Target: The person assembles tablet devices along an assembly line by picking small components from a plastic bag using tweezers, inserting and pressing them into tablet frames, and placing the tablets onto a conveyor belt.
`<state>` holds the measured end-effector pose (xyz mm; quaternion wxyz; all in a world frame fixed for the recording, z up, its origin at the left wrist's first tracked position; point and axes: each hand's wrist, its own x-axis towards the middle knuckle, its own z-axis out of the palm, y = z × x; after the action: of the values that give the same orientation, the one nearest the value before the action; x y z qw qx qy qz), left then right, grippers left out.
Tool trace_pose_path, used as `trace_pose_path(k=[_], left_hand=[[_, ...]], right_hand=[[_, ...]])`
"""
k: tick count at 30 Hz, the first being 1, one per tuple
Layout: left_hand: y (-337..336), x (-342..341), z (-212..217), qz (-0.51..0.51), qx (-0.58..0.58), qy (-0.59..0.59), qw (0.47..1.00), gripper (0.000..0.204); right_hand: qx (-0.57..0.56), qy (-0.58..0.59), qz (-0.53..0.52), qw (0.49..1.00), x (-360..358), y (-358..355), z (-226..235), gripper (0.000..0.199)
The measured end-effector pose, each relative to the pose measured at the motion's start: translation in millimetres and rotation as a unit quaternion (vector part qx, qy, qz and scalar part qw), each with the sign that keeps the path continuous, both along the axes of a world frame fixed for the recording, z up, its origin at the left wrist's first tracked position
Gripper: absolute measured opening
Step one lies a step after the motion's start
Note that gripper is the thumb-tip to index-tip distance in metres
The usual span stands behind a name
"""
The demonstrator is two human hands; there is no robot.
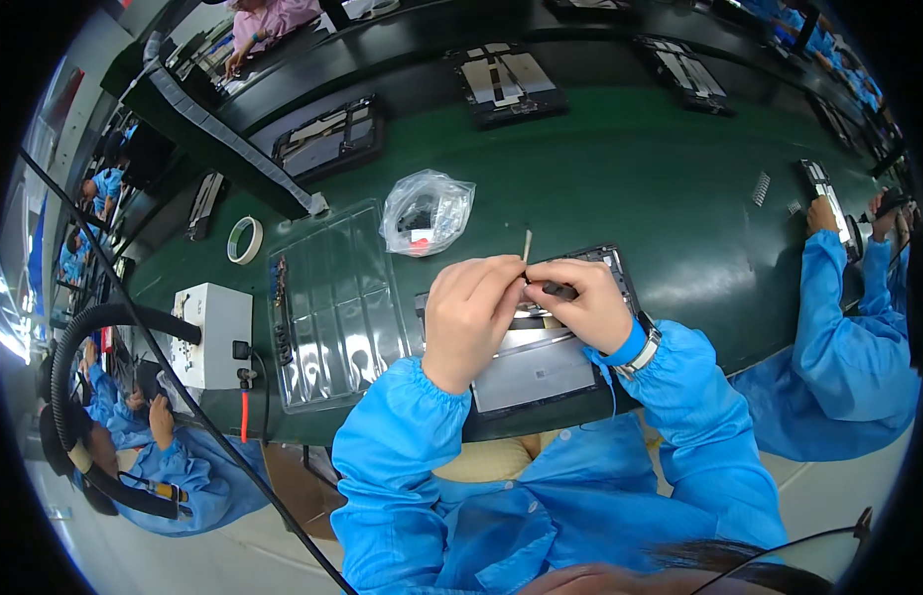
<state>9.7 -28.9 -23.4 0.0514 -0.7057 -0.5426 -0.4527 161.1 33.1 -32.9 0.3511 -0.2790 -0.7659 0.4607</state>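
My left hand [471,319] and my right hand [588,302] meet fingertip to fingertip above an opened tablet [536,375]. A thin pale strip [528,244] sticks up between the pinched fingertips; its lower end is hidden by them. Across my right fingers lies a short black stick-like tool [559,291], held in the closed hand. The tablet lies near the table's front edge, its grey plate toward me and its far inner parts partly covered by my hands. A blue wrist strap circles my right wrist beside a watch.
A clear compartment tray [344,342] lies left of the tablet, with a plastic bag of small parts [427,213] beyond it. Further left are a tape roll [245,241] and a white box with a black hose [215,337]. More opened tablets [509,84] lie at the back. Co-workers sit either side.
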Motion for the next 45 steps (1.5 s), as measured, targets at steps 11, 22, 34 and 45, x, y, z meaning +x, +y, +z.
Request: trace_pose_path(k=[11,22,34,45], left_hand=[[-2,-4,-1,0.002,0.014,0.033,0.999,0.019],[-4,-2,2,0.007,0.002,0.054,0.998,0.024],[-6,0,3,0.038,0.029,0.108,0.993,0.019],[-17,-8,11,0.067,0.065,0.154,0.984,0.017]], right_hand=[[0.075,-0.011,0.015,0.997,3,-1,-3,0.029],[0.087,0.01,0.028,0.996,3,-2,-4,0.035],[0.056,-0.009,0.04,0.998,7,-2,-3,0.038],[0.009,0.008,0.08,0.997,1,-2,1,0.026]])
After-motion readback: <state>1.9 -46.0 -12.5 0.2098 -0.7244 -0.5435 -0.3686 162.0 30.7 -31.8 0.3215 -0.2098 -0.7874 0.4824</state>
